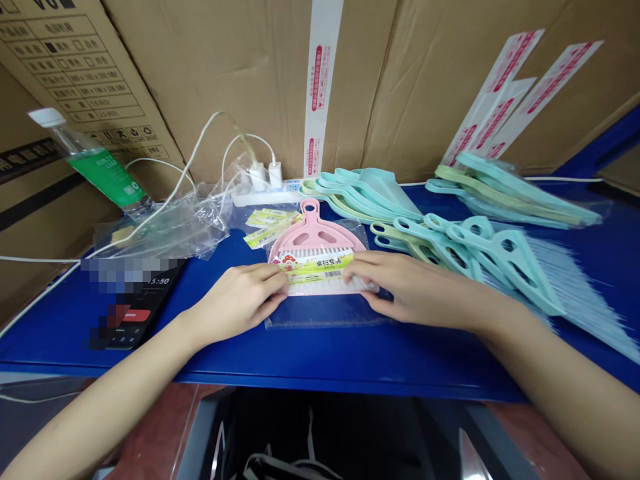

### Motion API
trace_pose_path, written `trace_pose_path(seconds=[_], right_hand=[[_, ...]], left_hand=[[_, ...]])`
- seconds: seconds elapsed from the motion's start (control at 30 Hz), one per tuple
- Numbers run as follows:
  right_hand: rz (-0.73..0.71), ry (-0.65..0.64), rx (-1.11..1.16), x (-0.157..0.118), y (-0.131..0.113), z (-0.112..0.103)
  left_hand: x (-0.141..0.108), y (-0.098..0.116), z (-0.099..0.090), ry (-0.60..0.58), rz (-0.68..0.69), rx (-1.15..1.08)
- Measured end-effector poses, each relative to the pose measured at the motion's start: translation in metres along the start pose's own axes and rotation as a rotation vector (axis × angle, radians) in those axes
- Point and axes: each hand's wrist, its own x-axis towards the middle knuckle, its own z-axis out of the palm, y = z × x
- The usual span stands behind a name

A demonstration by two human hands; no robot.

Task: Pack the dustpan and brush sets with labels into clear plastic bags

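A pink dustpan (320, 233) lies flat inside a clear plastic bag (320, 313) on the blue table, its handle pointing away from me. Over the dustpan sits a brush with pale bristles (365, 283), partly covered by a yellow, white and green label card (320, 267). My left hand (253, 293) is closed, its fingers curled on the left edge of the bagged dustpan. At the right end of the card, my right hand (395, 283) has bent fingers over the bag and thumb below, gripping that side.
Mint and green dustpans (370, 193) lie behind, with brushes (505, 257) and bagged dustpans (520, 193) to the right. Loose label cards (270, 227), plastic bags (175, 223), a bottle (103, 170), a phone (143, 307) and a power strip (267, 193) with cables are left.
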Motion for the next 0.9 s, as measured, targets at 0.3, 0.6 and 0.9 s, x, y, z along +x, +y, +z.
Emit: trace_pose_path(seconds=[0.3,0.6,0.9], right_hand=[[-0.010,0.026,-0.021,0.0006,0.0004,0.0012],[-0.030,0.044,-0.014,-0.0006,0.0009,0.0012],[-0.019,0.044,0.025,0.0017,0.0015,0.0018]], left_hand=[[0.0025,0.0024,0.0008,-0.008,0.027,0.033],[-0.0001,0.0010,0.0019,-0.017,0.025,0.046],[0.0027,0.0017,0.0013,-0.011,0.040,0.049]])
